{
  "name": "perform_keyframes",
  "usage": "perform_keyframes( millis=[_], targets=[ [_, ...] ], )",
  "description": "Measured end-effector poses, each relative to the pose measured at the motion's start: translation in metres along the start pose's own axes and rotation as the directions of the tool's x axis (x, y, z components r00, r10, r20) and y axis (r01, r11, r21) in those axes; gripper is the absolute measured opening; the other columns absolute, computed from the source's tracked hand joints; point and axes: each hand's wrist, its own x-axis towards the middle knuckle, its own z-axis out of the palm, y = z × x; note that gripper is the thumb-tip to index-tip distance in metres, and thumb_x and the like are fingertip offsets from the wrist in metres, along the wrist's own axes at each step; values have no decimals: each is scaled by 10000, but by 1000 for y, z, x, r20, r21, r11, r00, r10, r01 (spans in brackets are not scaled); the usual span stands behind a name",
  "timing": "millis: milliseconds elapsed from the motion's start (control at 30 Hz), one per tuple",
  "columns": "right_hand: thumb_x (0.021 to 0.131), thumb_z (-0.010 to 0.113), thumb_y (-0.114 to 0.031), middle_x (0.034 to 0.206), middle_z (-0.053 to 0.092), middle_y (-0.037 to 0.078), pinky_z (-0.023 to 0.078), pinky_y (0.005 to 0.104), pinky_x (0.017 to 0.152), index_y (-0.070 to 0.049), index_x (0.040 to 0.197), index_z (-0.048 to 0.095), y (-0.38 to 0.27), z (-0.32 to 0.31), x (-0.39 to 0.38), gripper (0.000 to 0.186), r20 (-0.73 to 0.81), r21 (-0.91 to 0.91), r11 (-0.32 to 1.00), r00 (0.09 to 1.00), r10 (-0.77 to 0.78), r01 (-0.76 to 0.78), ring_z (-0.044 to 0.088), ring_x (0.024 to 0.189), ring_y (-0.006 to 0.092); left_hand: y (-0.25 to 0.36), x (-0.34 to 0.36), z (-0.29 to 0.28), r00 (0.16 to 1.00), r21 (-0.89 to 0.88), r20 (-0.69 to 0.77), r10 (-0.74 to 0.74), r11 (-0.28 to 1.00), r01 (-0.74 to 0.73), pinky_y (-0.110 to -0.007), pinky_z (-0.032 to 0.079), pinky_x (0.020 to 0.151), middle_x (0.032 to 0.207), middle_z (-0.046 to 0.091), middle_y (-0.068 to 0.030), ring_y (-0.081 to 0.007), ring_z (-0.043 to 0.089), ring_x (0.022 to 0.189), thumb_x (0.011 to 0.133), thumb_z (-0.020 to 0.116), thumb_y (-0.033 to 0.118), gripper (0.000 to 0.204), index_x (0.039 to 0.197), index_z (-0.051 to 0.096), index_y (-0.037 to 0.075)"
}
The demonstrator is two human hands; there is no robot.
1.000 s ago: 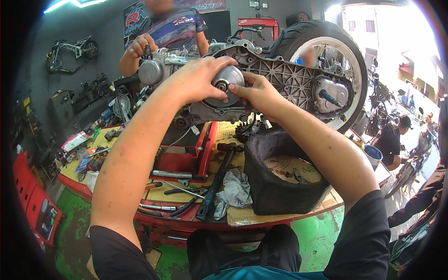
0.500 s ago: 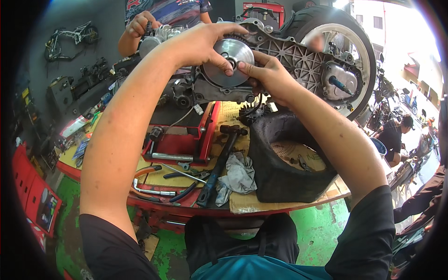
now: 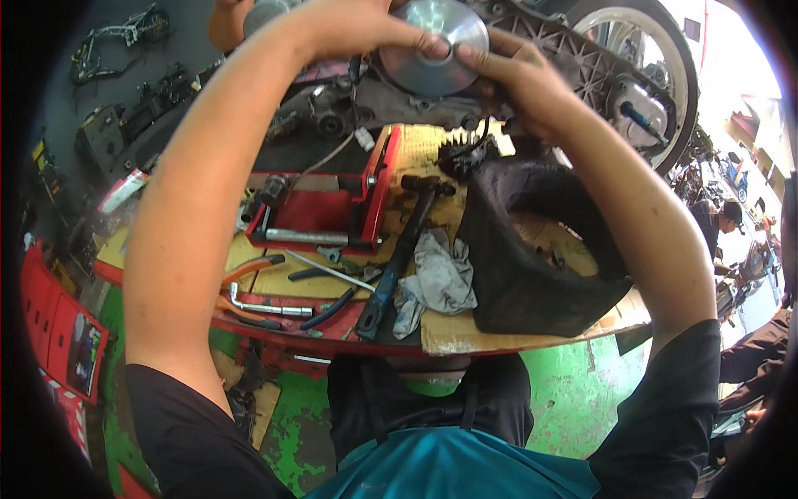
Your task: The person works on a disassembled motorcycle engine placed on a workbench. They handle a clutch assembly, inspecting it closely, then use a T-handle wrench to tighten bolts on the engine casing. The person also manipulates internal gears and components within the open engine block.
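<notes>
A shiny, smooth metal pulley disc (image 3: 432, 75) sits at the top of the view, against the grey engine case (image 3: 391, 110). Both hands grip it. My left hand (image 3: 366, 29) reaches over from the left, its thumb pressed beside the hub hole; its other fingers are cut off by the top edge. From the right, my right hand (image 3: 519, 75) holds the rim, thumb tip close to the hub and fingers partly hidden behind the disc. The case runs right to a scooter's rear wheel (image 3: 682, 83). Whether the disc touches a shaft, I cannot tell.
Below lies a bench with a red metal stand (image 3: 386, 191), a hammer (image 3: 399, 258), a crumpled rag (image 3: 445, 270), pliers (image 3: 332, 309), a socket wrench (image 3: 270, 309) and a black hollow housing (image 3: 532, 291) on cardboard. A finned black part (image 3: 465, 154) stands behind it. Another person's arm (image 3: 226, 25) shows top left.
The whole scene sits higher in the picture as my view tips down. Both hands keep their hold on the disc, and my thumbs now lie on either side of its hub.
</notes>
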Motion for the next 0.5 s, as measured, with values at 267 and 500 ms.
perform_keyframes(
  millis=[267, 500],
  targets=[
    [1047, 733, -294, 841, 644, -15, 445, 262, 504, -70, 1393, 620, -22, 2, -10, 428, -66, -48, 982, 981, 181, -184, 571, 587, 93, -2, -3, 3, 984, -103, 14, 178, 979, -176, -318, 513, 1041, 1279, 740, -115, -181, 677, 1165, 874, 890, 257, 650, 1410, 643, -16],
    [1066, 678, -302, 975, 659, 26, 510, 278, 544, -92, 1367, 579, -31, 22, -6, 380, -332, 72, 977, 918, 215, -202, 629, 720, 120, -5, -16, 8, 931, -224, -93, 354, 903, -366, -299, 528, 999, 1157, 788, -106, -161, 714, 1063, 900, 856, 254, 498, 1300, 731, -16]
  ],
)
